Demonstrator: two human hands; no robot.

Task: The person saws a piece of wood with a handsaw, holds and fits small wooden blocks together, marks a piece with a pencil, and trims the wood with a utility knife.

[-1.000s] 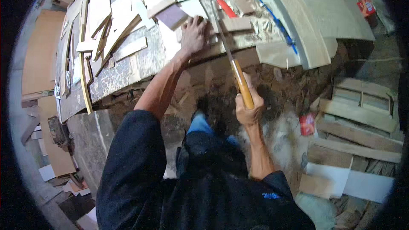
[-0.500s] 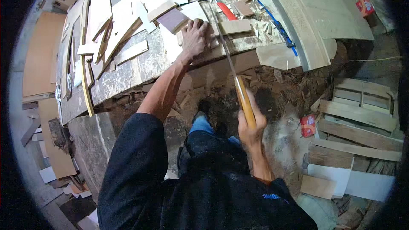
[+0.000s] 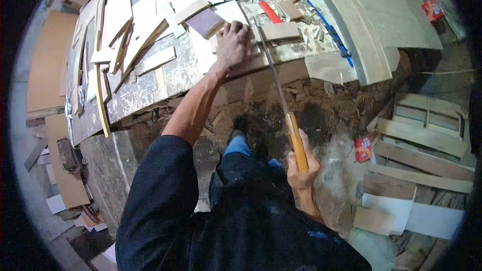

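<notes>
My right hand (image 3: 303, 163) is wrapped round the yellow handle of a handsaw (image 3: 297, 143), below the bench edge. The saw's narrow blade (image 3: 273, 70) slants up and away over that edge, just right of my left hand (image 3: 234, 45). My left hand presses down with curled fingers on a pale piece of wood (image 3: 214, 45), mostly hidden beneath it. To the right of the blade lies a pale wooden strip (image 3: 280, 31); I cannot tell whether it is the same piece. A purple-faced block (image 3: 205, 22) sits beside my left fingers.
On the workbench (image 3: 163, 83) lie white and wooden offcuts (image 3: 156, 60), a red-handled tool (image 3: 271, 12) and a long blue tool (image 3: 331, 32). A long curved panel (image 3: 356, 30) rests at the right. Wooden boards (image 3: 422, 138) and a red packet (image 3: 362, 149) are on the floor.
My right hand has drawn the saw back toward me and slightly right, so its handle is lower. My left hand stays on the wood.
</notes>
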